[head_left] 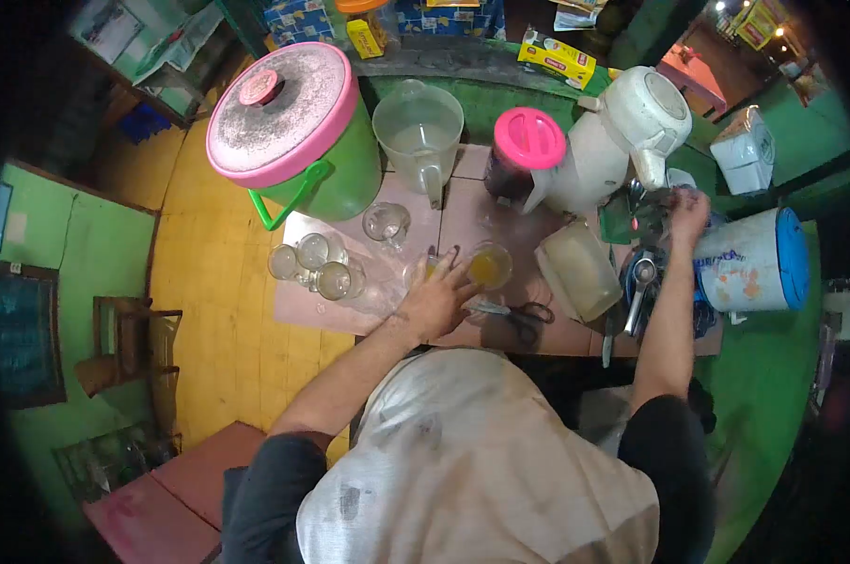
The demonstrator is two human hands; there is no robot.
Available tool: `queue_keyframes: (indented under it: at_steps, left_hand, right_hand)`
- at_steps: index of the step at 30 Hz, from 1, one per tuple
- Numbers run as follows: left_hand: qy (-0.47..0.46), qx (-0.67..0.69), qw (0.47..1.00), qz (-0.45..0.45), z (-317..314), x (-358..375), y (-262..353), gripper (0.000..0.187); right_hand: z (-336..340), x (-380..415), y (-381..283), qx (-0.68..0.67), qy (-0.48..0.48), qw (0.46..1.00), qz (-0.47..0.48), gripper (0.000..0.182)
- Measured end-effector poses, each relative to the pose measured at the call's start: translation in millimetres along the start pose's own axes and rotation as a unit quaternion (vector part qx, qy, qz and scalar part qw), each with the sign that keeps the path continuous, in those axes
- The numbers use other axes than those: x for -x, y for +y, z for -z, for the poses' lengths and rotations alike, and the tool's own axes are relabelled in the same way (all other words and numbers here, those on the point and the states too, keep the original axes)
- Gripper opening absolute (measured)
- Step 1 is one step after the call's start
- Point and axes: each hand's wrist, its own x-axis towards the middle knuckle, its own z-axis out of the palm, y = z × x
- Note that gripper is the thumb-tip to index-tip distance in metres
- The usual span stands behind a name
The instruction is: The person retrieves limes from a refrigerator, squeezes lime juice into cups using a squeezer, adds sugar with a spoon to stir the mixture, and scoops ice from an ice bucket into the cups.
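My left hand [436, 305] rests on the tabletop with its fingers spread. They reach over a glass of yellow drink [432, 267], partly hidden by them. Right beside the fingers stands a second glass of yellow drink [490, 266]. My right hand [688, 212] is stretched out to the far right, beside the spoons [636, 199] and the white thermos jug [590, 160]. Its fingers are curled, and what they hold is hidden. Scissors with dark handles [527, 321] lie just right of my left hand. Nearer my right forearm is a metal citrus squeezer [642, 280].
Several glasses [334, 280] stand at the left, by a green drink cooler with a pink lid [345, 160]. Behind are a clear pitcher [418, 132] and a pink-lidded jug [528, 141]. A plastic tub [580, 271] and a blue-lidded container [745, 263] stand at right.
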Motion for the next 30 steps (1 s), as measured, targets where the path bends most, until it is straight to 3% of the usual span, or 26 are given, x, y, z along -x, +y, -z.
queue_keyframes:
  at_steps: [1, 2, 4, 5, 6, 7, 9, 10, 11, 12, 13, 15, 16, 18, 20, 21, 22, 24, 25, 27, 28, 30]
  left_hand:
    - [0.001, 0.001, 1.000, -0.006, -3, -4, -3, 0.058]
    - [0.013, 0.000, 1.000, 0.006, -7, -8, -7, 0.065]
    - [0.027, 0.000, 1.000, 0.008, -7, -20, -13, 0.073]
    - [0.020, 0.042, 0.999, 0.019, -5, -27, -14, 0.081]
    - [0.012, 0.084, 0.996, 0.029, -4, -35, -14, 0.089]
    - [0.012, 0.087, 0.996, 0.019, -1, -45, -14, 0.089]
    - [-0.104, 0.147, 0.981, 0.071, 6, -61, -11, 0.096]
    - [-0.107, 0.146, 0.982, 0.058, 5, -66, -15, 0.096]
    - [-0.096, 0.161, 0.981, 0.055, -2, -68, -20, 0.098]
    - [-0.085, 0.176, 0.979, 0.054, -7, -68, -24, 0.099]
    - [-0.090, 0.174, 0.980, 0.044, -8, -67, -28, 0.099]
    - [-0.057, 0.182, 0.981, 0.034, -11, -59, -36, 0.100]
    - [-0.065, 0.179, 0.981, 0.027, -14, -55, -40, 0.100]
    - [-0.026, 0.206, 0.978, -0.015, -17, -51, -49, 0.102]
    - [-0.028, 0.186, 0.982, -0.018, -23, -47, -56, 0.100]
    - [-0.028, 0.170, 0.985, -0.016, -24, -46, -57, 0.097]
    - [-0.023, 0.165, 0.986, -0.014, -20, -44, -55, 0.097]
    - [0.016, 0.129, 0.992, -0.008, -14, -35, -52, 0.086]
    - [0.023, 0.127, 0.992, 0.008, -13, -27, -51, 0.086]
    - [0.144, 0.118, 0.980, -0.064, -15, -7, -48, 0.062]
    - [0.150, 0.111, 0.981, -0.050, -18, 0, -48, 0.062]
    - [0.139, 0.053, 0.987, -0.058, -27, 12, -42, 0.040]
  right_hand:
    - [15, 15, -49, -0.183, 0.052, 0.979, -0.069, 0.009]
    - [28, 41, -102, -0.273, 0.105, 0.950, -0.107, 0.008]
    - [47, 100, -151, -0.449, 0.054, 0.878, -0.157, 0.016]
    - [49, 135, -156, -0.557, -0.059, 0.812, -0.162, 0.020]
    - [39, 180, -205, -0.564, -0.019, 0.782, -0.265, 0.019]
    - [34, 224, -209, -0.557, -0.095, 0.751, -0.341, 0.020]
    - [18, 295, -243, -0.475, -0.316, 0.741, -0.354, 0.024]
    - [10, 331, -260, -0.423, -0.426, 0.728, -0.331, 0.026]
    - [9, 353, -243, -0.321, -0.455, 0.736, -0.385, 0.030]
    - [11, 352, -245, -0.321, -0.445, 0.740, -0.389, 0.030]
    - [11, 343, -246, -0.177, -0.454, 0.797, -0.357, 0.028]
    - [5, 329, -231, 0.033, -0.415, 0.908, -0.046, 0.026]
    - [0, 318, -230, 0.085, -0.407, 0.909, -0.001, 0.024]
    - [-21, 290, -245, 0.259, -0.502, 0.825, 0.015, 0.021]
    - [-59, 282, -209, 0.352, -0.565, 0.745, 0.037, 0.017]
    - [-69, 281, -202, 0.351, -0.561, 0.748, 0.041, 0.017]
    - [-77, 277, -200, 0.272, -0.511, 0.815, 0.033, 0.018]
    - [-94, 268, -200, 0.183, -0.464, 0.866, 0.038, 0.019]
    - [-105, 264, -205, 0.201, -0.463, 0.862, 0.049, 0.020]
    - [-118, 266, -208, 0.207, -0.473, 0.853, 0.069, 0.021]
    - [-121, 269, -204, 0.131, -0.456, 0.877, 0.076, 0.021]
    - [-128, 270, -194, 0.049, -0.442, 0.891, 0.088, 0.021]
